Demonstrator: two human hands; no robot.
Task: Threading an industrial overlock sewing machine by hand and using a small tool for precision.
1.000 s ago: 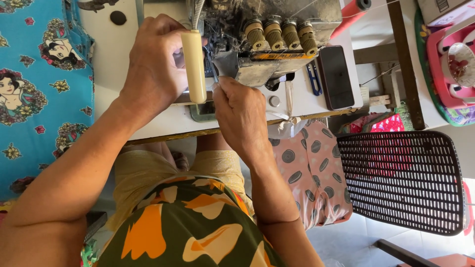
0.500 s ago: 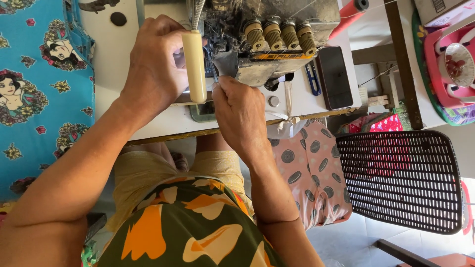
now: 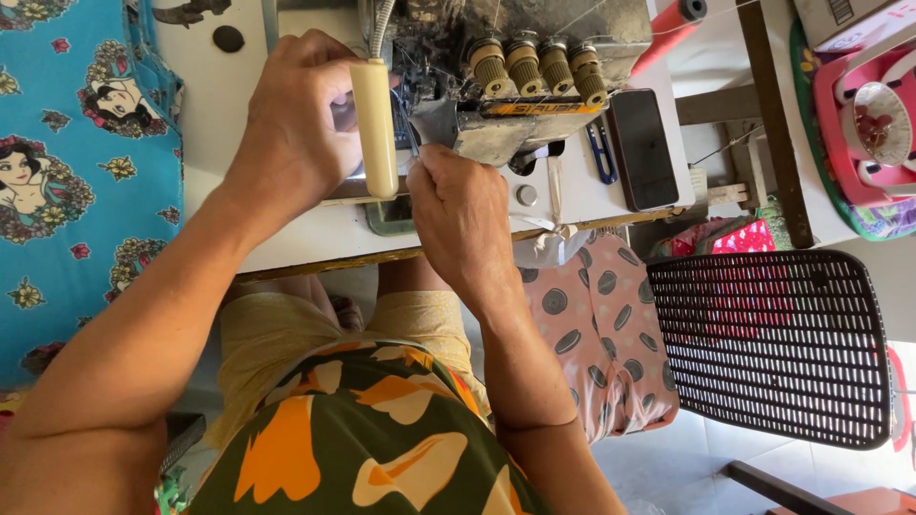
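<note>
A worn grey overlock sewing machine (image 3: 515,57) with several ribbed tension knobs stands on a white table (image 3: 239,95). My left hand (image 3: 291,133) reaches to the machine's left side, fingers curled, their tips hidden behind a cream cylinder (image 3: 374,124) hanging off a flexible lamp arm. My right hand (image 3: 460,224) is closed just below the machine's front. It pinches a thin dark metal tool (image 3: 408,129) that points up into the needle area. What lies at the tool's tip is hidden.
A black phone (image 3: 643,148) and blue snips (image 3: 602,153) lie right of the machine. Blue printed fabric (image 3: 67,191) covers the left. Pink dotted fabric (image 3: 601,324) hangs below the table edge, beside a black perforated chair back (image 3: 773,343). A pink basket (image 3: 868,114) sits far right.
</note>
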